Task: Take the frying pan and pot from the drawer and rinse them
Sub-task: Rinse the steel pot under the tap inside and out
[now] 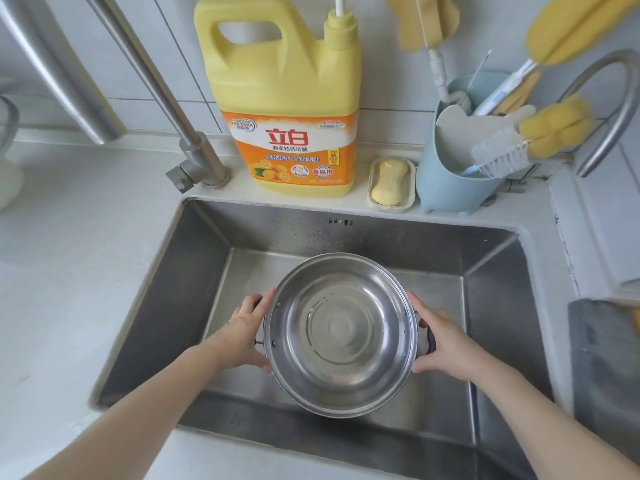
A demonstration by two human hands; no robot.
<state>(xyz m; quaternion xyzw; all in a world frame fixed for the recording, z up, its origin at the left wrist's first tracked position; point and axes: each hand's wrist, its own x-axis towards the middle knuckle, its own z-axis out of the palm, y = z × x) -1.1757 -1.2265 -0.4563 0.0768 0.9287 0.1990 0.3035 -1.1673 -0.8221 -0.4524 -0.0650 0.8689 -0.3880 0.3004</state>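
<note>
Pot (341,336) held over the sink (491,251), mouth up and tipped slightly toward the camera. Left hand (244,332) and right hand (446,341) each curl round a side handle, pot squarely between them, neither nearer. Handle-to-handle axis runs left-right. Tap (156,81) stands up-left, well apart; likely the pot must shift that way. Frying pan not seen

On the yellow detergent jug (287,95), "立白" is printed in large red characters, "新金桔洗洁精" beneath, and "食品用" in a red badge.
</note>
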